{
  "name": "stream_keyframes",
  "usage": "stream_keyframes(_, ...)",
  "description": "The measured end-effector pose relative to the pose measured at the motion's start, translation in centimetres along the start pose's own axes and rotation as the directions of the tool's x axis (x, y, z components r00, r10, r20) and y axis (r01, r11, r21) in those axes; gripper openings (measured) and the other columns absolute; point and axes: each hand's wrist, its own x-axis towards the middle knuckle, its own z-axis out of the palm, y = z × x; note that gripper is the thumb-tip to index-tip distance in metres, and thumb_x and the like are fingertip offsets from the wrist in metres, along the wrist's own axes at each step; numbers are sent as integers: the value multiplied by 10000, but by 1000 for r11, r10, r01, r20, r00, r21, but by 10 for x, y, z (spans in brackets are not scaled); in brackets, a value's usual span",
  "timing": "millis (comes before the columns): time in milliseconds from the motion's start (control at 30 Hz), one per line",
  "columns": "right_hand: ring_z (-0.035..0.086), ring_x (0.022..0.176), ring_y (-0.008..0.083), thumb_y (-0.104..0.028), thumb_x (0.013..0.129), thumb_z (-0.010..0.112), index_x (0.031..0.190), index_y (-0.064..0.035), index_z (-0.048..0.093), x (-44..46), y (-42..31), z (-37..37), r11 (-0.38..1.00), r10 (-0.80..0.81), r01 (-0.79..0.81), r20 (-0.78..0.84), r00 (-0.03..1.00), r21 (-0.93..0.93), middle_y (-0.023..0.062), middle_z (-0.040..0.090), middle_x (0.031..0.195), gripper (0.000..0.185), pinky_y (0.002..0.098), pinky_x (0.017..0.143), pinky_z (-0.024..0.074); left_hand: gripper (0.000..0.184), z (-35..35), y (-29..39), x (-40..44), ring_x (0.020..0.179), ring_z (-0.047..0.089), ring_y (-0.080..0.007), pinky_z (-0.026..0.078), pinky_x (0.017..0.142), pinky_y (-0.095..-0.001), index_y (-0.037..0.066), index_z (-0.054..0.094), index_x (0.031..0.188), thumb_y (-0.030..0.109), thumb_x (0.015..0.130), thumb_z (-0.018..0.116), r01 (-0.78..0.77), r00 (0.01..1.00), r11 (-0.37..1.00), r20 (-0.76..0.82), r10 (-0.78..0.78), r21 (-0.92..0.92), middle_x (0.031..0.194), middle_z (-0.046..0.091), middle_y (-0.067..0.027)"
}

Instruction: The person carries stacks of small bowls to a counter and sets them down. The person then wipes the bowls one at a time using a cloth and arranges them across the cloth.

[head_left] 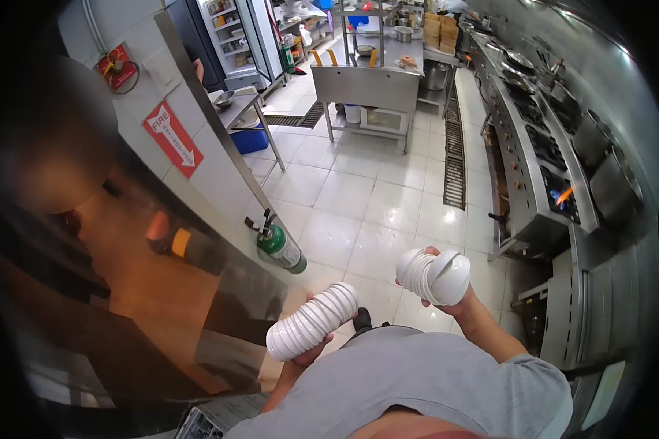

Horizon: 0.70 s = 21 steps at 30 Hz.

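My left hand (313,355) is wrapped round a long stack of nested white bowls (312,322), tilted on its side in front of my body. In my right hand (463,304), held a little higher and to the right, is a shorter stack of white bowls (419,272). The outermost white piece (450,279) of that stack sits askew against the others. Both stacks are in the air above the tiled floor, apart from each other. The bowls cover many of my fingers.
A green fire extinguisher (280,249) stands on the floor (381,219) by the wall edge at left. Along the right runs a stove (542,175) with a burning flame and large pots. A steel table (366,88) stands ahead. A floor drain (455,157) lies near the stove.
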Motion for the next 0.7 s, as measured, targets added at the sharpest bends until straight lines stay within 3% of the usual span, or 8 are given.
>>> stream_keyframes(67, 527, 1135, 474, -349, 913, 558, 1305, -186, 432, 39, -27, -1, 999, 21, -23, 77, 997, 27, 203, 468, 1292, 443, 474, 610, 615, 707, 0, 29, 53, 1363, 284, -414, 369, 980, -693, 211, 165, 1505, 404, 929, 526, 24, 999, 999, 22, -23, -39, 1510, 262, -106)
stream_keyframes(233, 508, 1144, 505, -413, 908, 541, 1274, -191, 463, 127, -76, -4, 994, -92, 96, -66, 994, 60, 226, 460, 1293, 435, 460, 554, 614, 699, 5, 90, 199, 1363, 292, -401, 381, 982, -678, 209, 168, 1505, 408, 933, 518, 151, 986, 977, 88, -139, -150, 1505, 270, -101)
stream_keyframes(367, 509, 1138, 510, -430, 907, 537, 1239, -183, 475, 205, -113, -29, 980, -160, 173, -126, 979, 97, 233, 466, 1283, 419, 454, 515, 615, 761, 11, 138, 319, 1341, 334, -408, 370, 971, -691, 184, 147, 1507, 445, 910, 538, 251, 938, 961, 271, -214, -112, 1495, 296, -99)
stream_keyframes(467, 519, 1129, 502, -425, 904, 544, 1212, -178, 481, 278, -146, -49, 988, -84, 108, -213, 973, 106, 239, 488, 1253, 399, 449, 494, 617, 738, 19, 174, 383, 1330, 346, -425, 372, 955, -707, 180, 172, 1501, 437, 913, 537, 212, 953, 962, 253, -166, -169, 1481, 326, -100)
stream_keyframes(567, 540, 1111, 483, -397, 906, 548, 1195, -180, 480, 366, -176, -72, 997, 0, 9, -126, 992, 75, 249, 505, 1229, 368, 449, 495, 621, 689, 9, 219, 434, 1344, 308, -450, 336, 971, -723, 187, 168, 1507, 401, 943, 503, 175, 972, 961, 194, -134, -213, 1494, 312, -70)
stream_keyframes(600, 547, 1105, 476, -387, 907, 549, 1187, -180, 479, 399, -186, -75, 996, 31, -23, -94, 995, 87, 252, 509, 1223, 355, 449, 497, 623, 687, 12, 234, 448, 1346, 306, -447, 332, 975, -723, 188, 164, 1508, 404, 947, 497, 50, 989, 997, 139, -57, 55, 1495, 309, -74)
stream_keyframes(633, 553, 1100, 468, -376, 908, 551, 1179, -179, 478, 432, -196, -77, 994, 62, -56, -62, 996, 98, 254, 513, 1218, 343, 449, 500, 625, 685, 19, 249, 461, 1348, 303, -444, 328, 978, -722, 189, 160, 1508, 407, 950, 490, -59, 994, 943, 102, 26, 327, 1496, 306, -77)
stream_keyframes(700, 546, 1109, 471, -378, 910, 548, 1176, -177, 476, 491, -212, -83, 988, 112, -109, -20, 994, 108, 252, 504, 1231, 341, 454, 508, 627, 680, 35, 273, 481, 1352, 298, -438, 321, 986, -721, 191, 151, 1510, 414, 956, 476, -177, 979, 608, 76, 189, 774, 1498, 301, -84)
